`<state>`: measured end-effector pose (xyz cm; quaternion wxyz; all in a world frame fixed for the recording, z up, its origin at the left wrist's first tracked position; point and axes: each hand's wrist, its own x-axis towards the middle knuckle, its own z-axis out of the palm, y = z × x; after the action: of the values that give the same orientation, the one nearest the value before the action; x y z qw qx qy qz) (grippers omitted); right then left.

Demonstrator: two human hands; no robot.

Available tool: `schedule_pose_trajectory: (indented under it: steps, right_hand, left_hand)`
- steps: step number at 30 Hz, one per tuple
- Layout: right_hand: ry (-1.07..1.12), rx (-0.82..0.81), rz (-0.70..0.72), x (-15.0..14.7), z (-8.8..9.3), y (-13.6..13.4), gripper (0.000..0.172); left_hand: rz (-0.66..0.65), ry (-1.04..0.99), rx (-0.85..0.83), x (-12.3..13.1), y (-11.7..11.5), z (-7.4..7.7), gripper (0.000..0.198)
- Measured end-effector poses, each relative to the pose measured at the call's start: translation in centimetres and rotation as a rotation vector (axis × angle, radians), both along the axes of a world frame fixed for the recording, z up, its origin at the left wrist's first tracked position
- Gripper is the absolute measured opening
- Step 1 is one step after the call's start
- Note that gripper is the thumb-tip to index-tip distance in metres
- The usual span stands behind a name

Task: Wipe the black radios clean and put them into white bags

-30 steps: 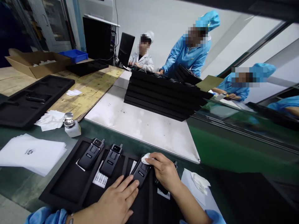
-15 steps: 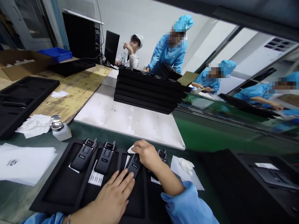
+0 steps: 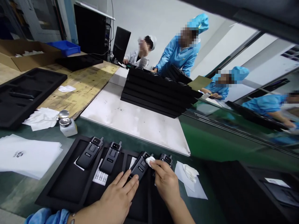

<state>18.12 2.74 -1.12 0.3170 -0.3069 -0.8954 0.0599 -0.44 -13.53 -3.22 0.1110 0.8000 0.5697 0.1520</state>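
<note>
A black foam tray (image 3: 67, 180) in front of me holds several black handheld radios. My left hand (image 3: 118, 199) lies flat, fingers stretched, with its fingertips on the lower end of the third radio (image 3: 140, 166). My right hand (image 3: 166, 181) pinches a small white wipe (image 3: 149, 161) against that radio's right side near its top. Two more radios (image 3: 90, 152) (image 3: 110, 156) lie to the left, and a fourth radio (image 3: 166, 159) sits just beyond my right hand.
A small dispenser bottle (image 3: 67, 124) and crumpled wipes (image 3: 41, 118) stand left of the tray, by a stack of white sheets (image 3: 25, 154). More wipes (image 3: 190, 174) lie at right. Stacked black trays (image 3: 158, 93) sit on a white board. Several co-workers in blue coats work beyond.
My right hand has drawn back from the radio's top to its right side, still pinching the wipe. My left hand has stayed on the radio's lower end. The view has shifted slightly.
</note>
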Motion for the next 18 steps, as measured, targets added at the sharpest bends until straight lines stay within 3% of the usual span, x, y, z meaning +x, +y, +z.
schedule_pose_trajectory:
  steps: [6,12,18]
  right_hand:
    - [0.073,-0.181,-0.092,-0.5,1.4,-3.2,0.032]
    - [-0.053,-0.039,-0.12,-3.8,-0.2,-5.6,0.038]
    - [-0.046,-0.094,-0.058,-3.6,-0.4,-5.2,0.039]
  left_hand:
    - [-0.002,0.016,0.005,0.3,0.0,-0.2,0.058]
    - [0.014,0.041,-0.032,0.4,0.1,0.1,0.055]
    - [-0.002,0.032,-0.048,0.3,0.2,0.4,0.056]
